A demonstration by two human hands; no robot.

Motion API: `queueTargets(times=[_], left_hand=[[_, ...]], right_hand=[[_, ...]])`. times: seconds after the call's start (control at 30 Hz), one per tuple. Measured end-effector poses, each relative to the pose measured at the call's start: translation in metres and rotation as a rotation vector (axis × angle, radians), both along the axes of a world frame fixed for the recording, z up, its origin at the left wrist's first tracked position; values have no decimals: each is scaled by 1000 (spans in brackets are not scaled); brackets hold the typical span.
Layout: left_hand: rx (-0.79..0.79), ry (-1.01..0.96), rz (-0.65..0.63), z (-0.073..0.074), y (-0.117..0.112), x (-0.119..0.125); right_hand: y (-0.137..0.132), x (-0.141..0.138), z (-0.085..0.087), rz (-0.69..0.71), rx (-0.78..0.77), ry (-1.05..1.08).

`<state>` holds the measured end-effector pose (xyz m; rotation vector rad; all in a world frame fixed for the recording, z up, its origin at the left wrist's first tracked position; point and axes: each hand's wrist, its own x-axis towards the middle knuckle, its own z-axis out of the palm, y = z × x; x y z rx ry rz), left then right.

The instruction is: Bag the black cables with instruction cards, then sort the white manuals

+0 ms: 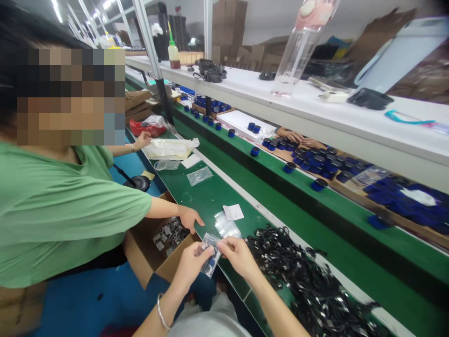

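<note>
Between my two hands is a small clear plastic bag (pixel 209 267) with a dark cable and something blue inside. My left hand (pixel 194 260) pinches the bag's left side, thumb on top. With thumb and forefinger my right hand (pixel 235 252) grips the bag's upper right edge. Just beyond, a stack of clear bags (pixel 226 226) lies on the green bench, a folded white paper slip (pixel 233 212) on top of it. To the right of my right hand spreads a large heap of short black cables (pixel 301 276).
At left a co-worker in a green shirt (pixel 70 210) reaches over an open cardboard box (pixel 140 252) of bagged pieces. Blue round items with black tops (pixel 319 184) line the green conveyor (pixel 242 164). A white shelf (pixel 245 89) overhangs it; another person's hands (pixel 298 137) show beneath.
</note>
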<state>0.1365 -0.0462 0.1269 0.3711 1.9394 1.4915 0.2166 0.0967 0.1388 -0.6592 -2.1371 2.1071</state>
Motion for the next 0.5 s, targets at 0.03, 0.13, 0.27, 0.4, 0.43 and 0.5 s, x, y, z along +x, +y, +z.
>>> queueTargets(times=[0.03, 0.13, 0.27, 0.4, 0.43, 0.5], left_hand=[[17, -4, 5, 0, -1, -2], [72, -5, 0, 5, -2, -14], [85, -49, -54, 13, -3, -32], [63, -93, -131, 15, -4, -40], [53, -92, -149, 15, -4, -41], [29, -74, -179, 15, -5, -41]], right_hand=[[0, -2, -1, -5, 24, 4], [1, -8, -1, 0, 76, 5], [8, -19, 5, 16, 97, 0], [14, -26, 13, 70, 97, -6], [15, -27, 13, 77, 101, -10], [17, -30, 12, 83, 110, -21]])
